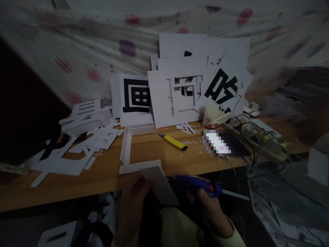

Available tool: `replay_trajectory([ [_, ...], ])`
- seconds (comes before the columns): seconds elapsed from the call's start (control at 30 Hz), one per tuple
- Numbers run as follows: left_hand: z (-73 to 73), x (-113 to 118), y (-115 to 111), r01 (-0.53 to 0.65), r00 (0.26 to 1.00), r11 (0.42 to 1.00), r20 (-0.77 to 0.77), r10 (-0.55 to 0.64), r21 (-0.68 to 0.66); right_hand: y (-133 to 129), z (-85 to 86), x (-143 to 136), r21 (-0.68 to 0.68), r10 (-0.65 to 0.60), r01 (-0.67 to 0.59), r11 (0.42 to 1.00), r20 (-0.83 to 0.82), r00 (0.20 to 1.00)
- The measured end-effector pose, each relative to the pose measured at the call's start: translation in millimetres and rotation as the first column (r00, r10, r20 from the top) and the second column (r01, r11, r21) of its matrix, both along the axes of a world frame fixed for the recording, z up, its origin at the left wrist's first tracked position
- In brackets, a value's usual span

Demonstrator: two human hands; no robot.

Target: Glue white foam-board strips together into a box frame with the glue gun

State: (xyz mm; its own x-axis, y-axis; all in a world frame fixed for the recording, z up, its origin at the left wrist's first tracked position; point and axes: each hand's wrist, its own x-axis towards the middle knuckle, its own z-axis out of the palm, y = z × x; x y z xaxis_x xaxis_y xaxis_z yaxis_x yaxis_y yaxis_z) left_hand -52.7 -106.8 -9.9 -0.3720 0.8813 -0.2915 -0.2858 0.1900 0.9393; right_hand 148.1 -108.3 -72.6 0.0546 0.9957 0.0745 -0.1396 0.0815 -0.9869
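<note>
My left hand (135, 192) is closed on a flat white board piece (161, 187), thumb on its face, just off the table's front edge. In my right hand (209, 202) is a blue glue gun (196, 184), with a pale glue stick jutting from its back. The gun's nozzle points left, close to the board's right edge; whether it touches, I cannot tell. Beyond my left hand, a white bracket-shaped board frame (125, 145) with raised walls lies on the table. A yellow utility knife (174, 142) rests to its right.
White sheets with cut-outs (159, 92) and black characters lean against the curtain. Scrap pieces (100, 137) pile up at left. A paper cup of glue sticks (214, 118), a blurred-out phone (217, 142), cables and a power strip (267, 147) occupy the right side.
</note>
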Motion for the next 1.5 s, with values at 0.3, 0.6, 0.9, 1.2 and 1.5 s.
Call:
replay_trajectory([
  [0.3, 1.9, -3.6, -2.4, -0.036, 0.999, 0.999, 0.004, 0.036, -0.001, 0.8, 1.0, 0.5, -0.017, 0.069, -0.069, 0.997, -0.024, 0.997],
  [0.6, -2.6, -8.2, -0.3, -0.008, 1.0, 0.999, -0.005, 0.008, 0.053, -15.1, 12.0, -2.3, -0.148, -0.078, 0.067, 0.987, -0.069, 0.995],
  [0.9, -7.8, -9.0, -1.1, -0.015, 1.0, 0.999, 0.018, 0.014, 0.048, -14.9, 14.3, -5.6, -0.152, -0.064, 0.05, 0.987, -0.09, 0.994],
  [1.2, -3.7, -8.4, -0.4, -0.054, 0.995, 0.993, 0.093, 0.045, 0.105, -6.0, 4.8, 5.0, -0.067, 0.039, -0.039, 0.997, 0.005, 0.999],
  [1.5, -5.6, -12.8, -4.5, -0.071, 0.986, 0.984, 0.159, 0.046, 0.161, -5.0, 7.6, 3.2, -0.009, 0.107, -0.107, 0.994, 0.118, 0.987],
])
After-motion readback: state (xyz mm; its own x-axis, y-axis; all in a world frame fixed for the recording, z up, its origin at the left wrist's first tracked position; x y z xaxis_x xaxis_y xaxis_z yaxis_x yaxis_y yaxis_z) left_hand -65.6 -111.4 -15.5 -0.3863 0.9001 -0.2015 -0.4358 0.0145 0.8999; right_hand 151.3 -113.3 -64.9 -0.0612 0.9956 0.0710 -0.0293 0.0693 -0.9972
